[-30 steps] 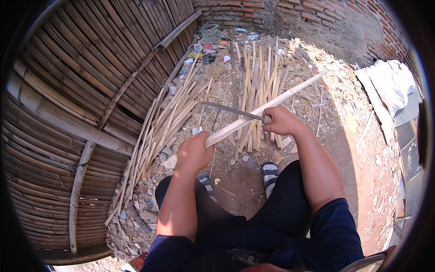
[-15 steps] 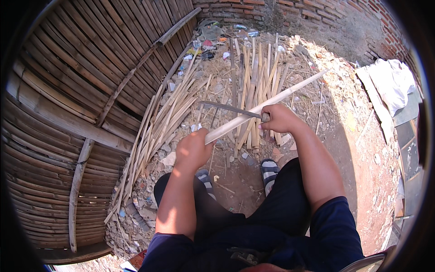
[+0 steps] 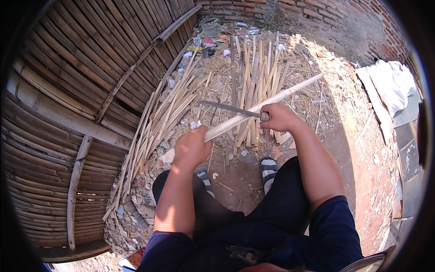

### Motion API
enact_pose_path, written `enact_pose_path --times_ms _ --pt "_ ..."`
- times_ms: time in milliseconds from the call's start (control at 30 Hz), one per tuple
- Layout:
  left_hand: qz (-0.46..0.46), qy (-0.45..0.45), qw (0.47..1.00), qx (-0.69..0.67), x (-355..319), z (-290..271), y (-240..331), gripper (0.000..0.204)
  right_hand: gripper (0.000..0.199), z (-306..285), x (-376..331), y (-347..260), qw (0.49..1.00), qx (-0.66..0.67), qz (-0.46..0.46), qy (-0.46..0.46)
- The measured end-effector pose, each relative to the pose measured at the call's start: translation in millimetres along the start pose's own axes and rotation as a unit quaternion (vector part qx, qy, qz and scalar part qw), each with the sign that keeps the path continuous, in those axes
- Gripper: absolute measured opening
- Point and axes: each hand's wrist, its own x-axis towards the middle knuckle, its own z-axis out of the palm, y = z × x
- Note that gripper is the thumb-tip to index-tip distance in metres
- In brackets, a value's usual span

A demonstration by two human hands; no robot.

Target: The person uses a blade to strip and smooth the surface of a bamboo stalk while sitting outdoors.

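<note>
My left hand is closed around the near end of a long pale bamboo strip, which slants up and away to the right. In my right hand is the handle of a long dark machete-like blade. The blade points left and lies across the bamboo strip, touching or just over it. Fingers of the right hand wrap the handle and hide most of it. Both hands are held above the ground, in front of my knees.
Split bamboo strips lie heaped straight ahead, and more thin strips lean along the bamboo wall at left. A brick wall stands at the back. White cloth lies at right. Rubble and litter cover the ground around my sandals.
Both hands keep their holds. The blade and bamboo strip have shifted only very slightly, and the right hand sits a touch further left.
</note>
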Motion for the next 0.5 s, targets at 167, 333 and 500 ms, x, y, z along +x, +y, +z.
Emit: enact_pose_path --times_ms 167,333,500 --pt "-0.001 -0.001 1.0 -0.007 -0.6 -0.6 -0.2 0.028 0.053 -0.8 0.0 -1.1 1.0 0.001 -0.002 -0.003" --pt "-0.005 -0.01 1.0 -0.004 0.6 0.4 -0.2 0.028 0.053 -1.3 -0.3 -1.2 1.0 -0.012 0.001 -0.003" --pt "-0.015 -0.024 1.0 0.007 1.7 0.7 -0.5 0.028 0.053 -1.1 0.2 -0.9 1.0 -0.007 0.003 -0.007"
